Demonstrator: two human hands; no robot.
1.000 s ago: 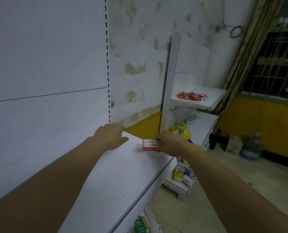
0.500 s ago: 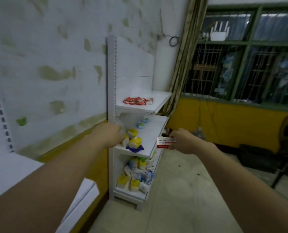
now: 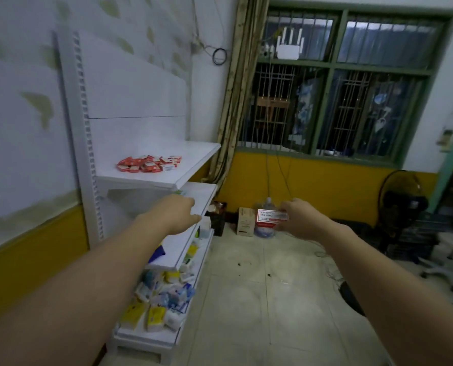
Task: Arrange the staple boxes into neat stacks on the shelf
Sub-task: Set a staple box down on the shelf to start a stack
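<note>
Head view: the right hand (image 3: 299, 220) holds one small red-and-white staple box (image 3: 272, 215) out over the floor, fingers clamped on its end, well apart from the shelf (image 3: 193, 157). The left hand (image 3: 179, 213) reaches forward, fingers loose, holding nothing. A jumbled pile of boxes (image 3: 149, 163) lies on that top shelf. The carton is probably light, stiff cardboard; gripping its long sides should square it best.

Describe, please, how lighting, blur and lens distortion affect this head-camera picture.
Head view: dim, flat light, no glare or hard shadows; the wide lens bows the window frame and stretches the left forearm; slight blur softens the right hand and the staple box it grips, leaving its print barely legible; the red boxes on the top shelf look soft too.
</note>
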